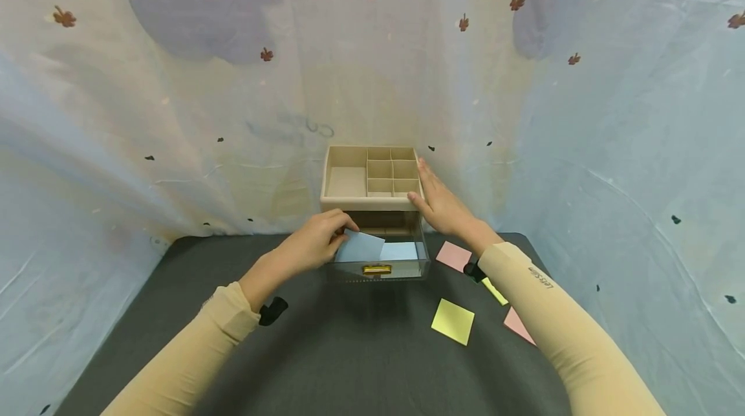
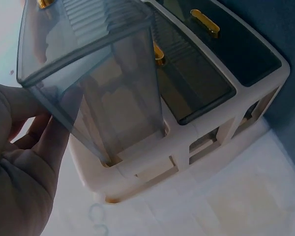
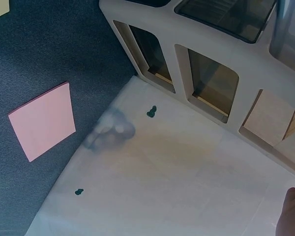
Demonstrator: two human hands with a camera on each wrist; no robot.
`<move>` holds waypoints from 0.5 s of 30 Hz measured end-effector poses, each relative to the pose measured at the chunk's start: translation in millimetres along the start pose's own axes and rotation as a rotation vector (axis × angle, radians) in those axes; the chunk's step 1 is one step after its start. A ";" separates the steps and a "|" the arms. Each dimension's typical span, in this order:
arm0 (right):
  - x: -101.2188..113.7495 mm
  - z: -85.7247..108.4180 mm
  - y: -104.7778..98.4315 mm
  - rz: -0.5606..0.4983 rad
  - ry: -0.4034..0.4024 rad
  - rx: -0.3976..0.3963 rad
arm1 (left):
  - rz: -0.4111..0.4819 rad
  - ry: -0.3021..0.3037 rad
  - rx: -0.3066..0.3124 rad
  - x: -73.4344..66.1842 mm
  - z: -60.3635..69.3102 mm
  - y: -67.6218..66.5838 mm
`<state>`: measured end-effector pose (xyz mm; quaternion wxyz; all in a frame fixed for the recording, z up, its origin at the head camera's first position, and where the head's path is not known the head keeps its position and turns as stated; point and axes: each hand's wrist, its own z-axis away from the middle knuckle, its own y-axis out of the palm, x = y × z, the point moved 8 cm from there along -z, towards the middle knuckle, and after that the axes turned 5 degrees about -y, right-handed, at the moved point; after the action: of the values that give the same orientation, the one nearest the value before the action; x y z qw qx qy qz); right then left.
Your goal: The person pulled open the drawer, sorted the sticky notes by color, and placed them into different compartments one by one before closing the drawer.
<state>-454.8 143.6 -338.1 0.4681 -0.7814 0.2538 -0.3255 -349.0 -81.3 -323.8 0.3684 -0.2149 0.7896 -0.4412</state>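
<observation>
A cream desktop organizer (image 1: 345, 200) stands against the back curtain with its clear top drawer (image 1: 401, 270) pulled out. My left hand (image 1: 314, 240) reaches over the drawer's left side and pinches a blue sticky note pad (image 1: 362, 248), tilted inside it. Beside that pad, a lighter blue pad (image 1: 399, 251) lies in the drawer. My right hand (image 1: 447, 208) rests along the organizer's right side, fingers straight and thumb at the front corner of the top. In the left wrist view, the left hand (image 2: 27, 147) is at the clear drawer (image 2: 123, 98); its fingertips are partly hidden.
Right of the organizer, a pink sticky pad (image 1: 453, 256), a yellow one (image 1: 453, 321), another yellow one (image 1: 495, 291) and another pink one (image 1: 518, 325) lie on the dark table (image 1: 326, 364). Two lower drawers (image 2: 196, 83) are shut. A patterned curtain (image 1: 372, 99) hangs behind.
</observation>
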 end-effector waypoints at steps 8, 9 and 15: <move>-0.7 0.1 0.0 -0.001 -0.006 -0.010 | -0.067 0.026 0.093 0.6 -6.4 1.9; -0.7 0.0 0.2 -0.002 -0.007 -0.009 | -0.080 0.030 0.100 0.5 -7.2 1.9; -0.9 -1.0 0.1 0.002 -0.010 -0.008 | -0.194 0.032 0.162 2.8 -14.4 5.1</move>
<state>-456.2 143.6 -338.1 0.4664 -0.7847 0.2538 -0.3200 -361.9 -72.7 -324.4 0.3276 -0.2525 0.7326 -0.5405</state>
